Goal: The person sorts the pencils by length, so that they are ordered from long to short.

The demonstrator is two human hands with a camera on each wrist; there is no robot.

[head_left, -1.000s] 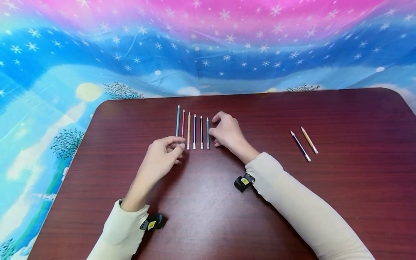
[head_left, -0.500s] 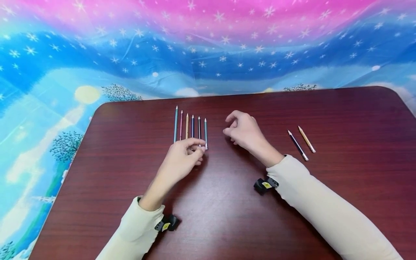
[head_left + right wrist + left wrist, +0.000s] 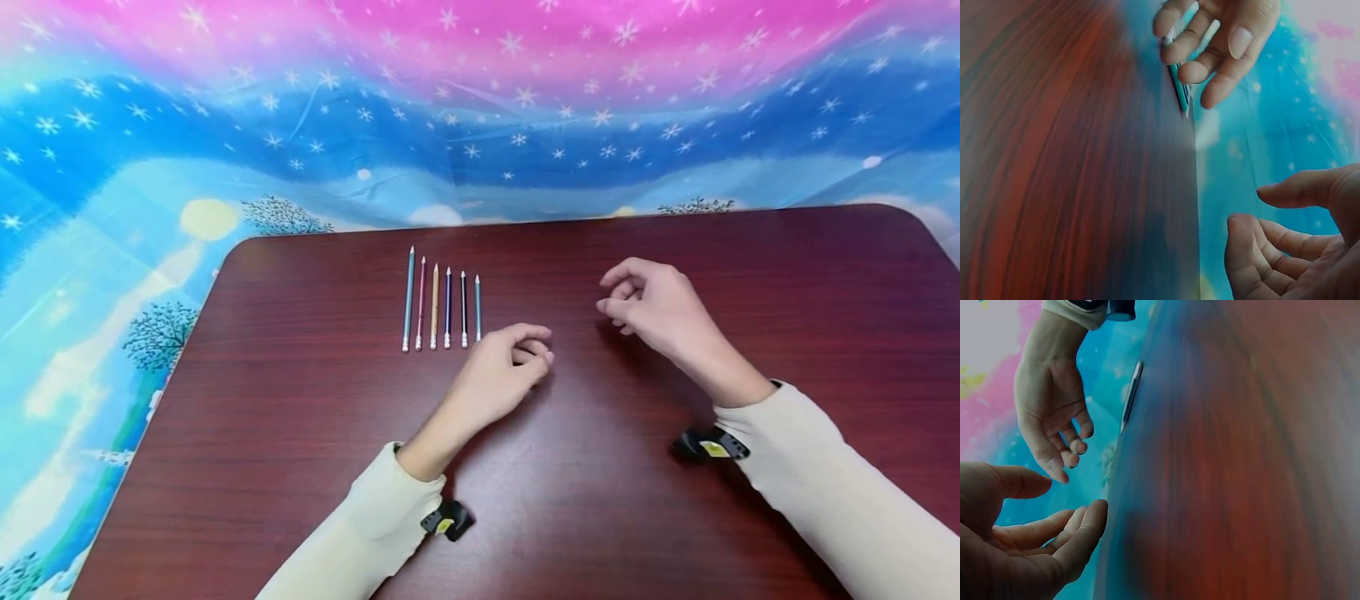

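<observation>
On the table, several pencils lie side by side in a row, erasers toward me. From the left, they include a long teal pencil, a pink pencil, a yellow pencil, a dark blue pencil, a black pencil and a short teal pencil. My left hand hovers just right of the row, fingers loosely bent, holding nothing. Further right, my right hand hangs with thumb and fingers apart, also holding nothing. Beyond it, one dark pencil appears in the left wrist view.
A patterned cloth with snowflakes hangs behind the table's far edge and down its left side. Each sleeve cuff carries a small black camera, such as the left wrist camera.
Both hands have moved right, away from the row of pencils. The row stays as it was. My right hand and forearm now cover the pair of pencils seen at the right earlier.
</observation>
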